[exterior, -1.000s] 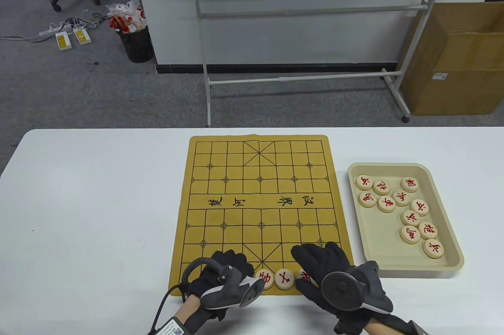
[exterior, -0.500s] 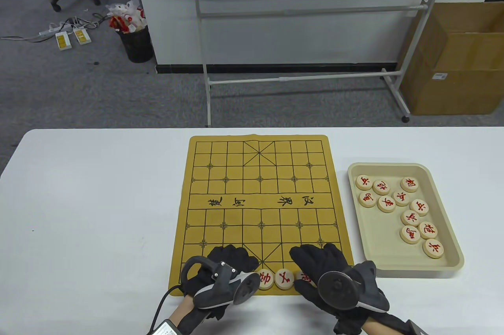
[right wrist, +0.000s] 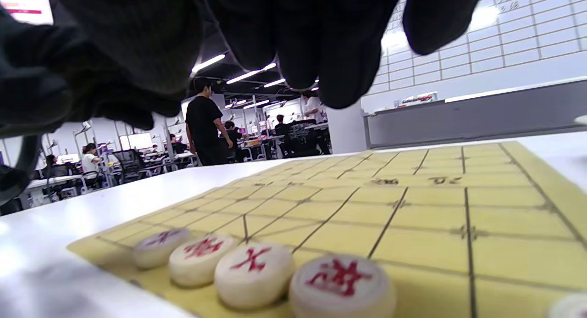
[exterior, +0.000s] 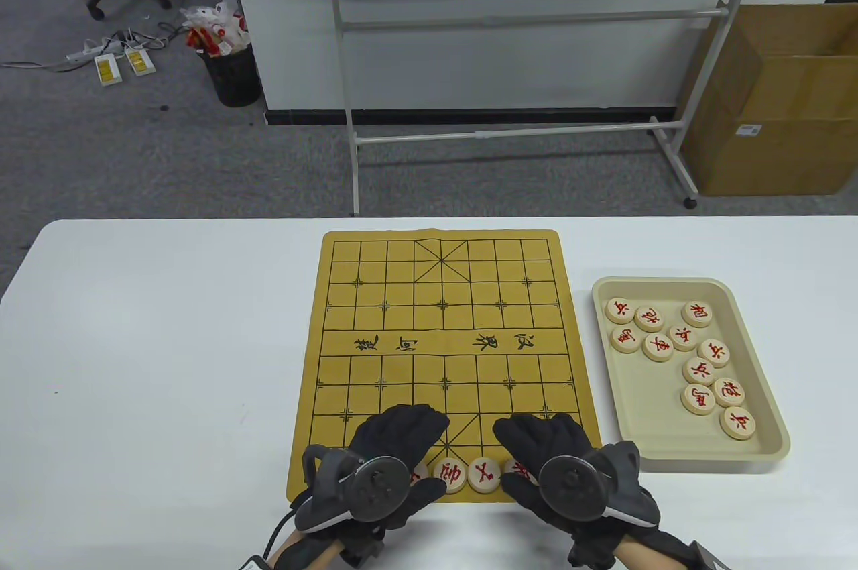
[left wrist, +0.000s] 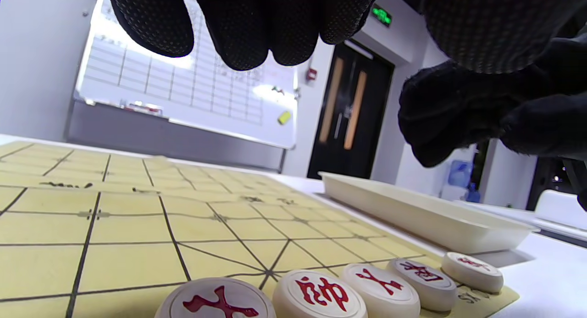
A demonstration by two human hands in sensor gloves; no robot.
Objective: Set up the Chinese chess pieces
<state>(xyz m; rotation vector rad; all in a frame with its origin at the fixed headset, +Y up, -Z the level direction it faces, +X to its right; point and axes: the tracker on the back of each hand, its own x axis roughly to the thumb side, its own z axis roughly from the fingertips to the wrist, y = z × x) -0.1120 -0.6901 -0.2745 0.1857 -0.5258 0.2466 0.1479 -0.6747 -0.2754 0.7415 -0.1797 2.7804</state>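
The loose pieces (exterior: 683, 336) in the tray (exterior: 771, 456) lie far to the right of the right hand (exterior: 549, 456), the nearer one; both hands' fingers (left wrist: 247, 29) hang released, grasping nothing.

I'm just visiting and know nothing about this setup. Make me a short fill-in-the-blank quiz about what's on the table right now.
1. The pieces not yet placed lie in a cream tray to the ____ of the yellow board.
2. The characters on the pieces are painted ____.
3. The left wrist view shows ____ pieces lined up along the board's near edge.
4. Both the left hand and the right hand wear ____ gloves.

Missing words: right; red; five; black
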